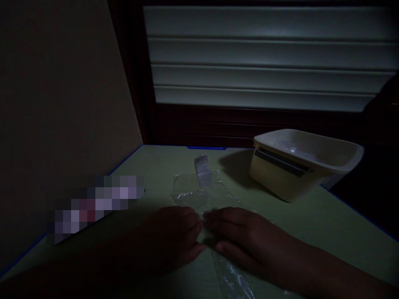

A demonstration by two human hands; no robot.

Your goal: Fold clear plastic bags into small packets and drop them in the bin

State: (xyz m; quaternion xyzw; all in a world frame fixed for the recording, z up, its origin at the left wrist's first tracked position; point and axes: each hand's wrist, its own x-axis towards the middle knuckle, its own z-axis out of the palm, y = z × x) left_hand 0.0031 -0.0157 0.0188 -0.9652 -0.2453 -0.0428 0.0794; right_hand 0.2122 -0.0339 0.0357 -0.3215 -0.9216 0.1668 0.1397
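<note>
Clear plastic film lies on the green table, reaching from behind my hands to the near edge between and under them. My left hand rests at the film with its fingers curled together; whatever they hold, if anything, is too dark to make out. Close beside it, fingertips almost touching, my right hand lies over the film, its fingers pointing left, and what is under them is hidden. A small whitish folded strip stands up from the film just beyond my hands.
A cream plastic bin with clear plastic inside sits at the back right of the table. At the left lies a long pixelated item near the wall. Behind the table is a slatted window.
</note>
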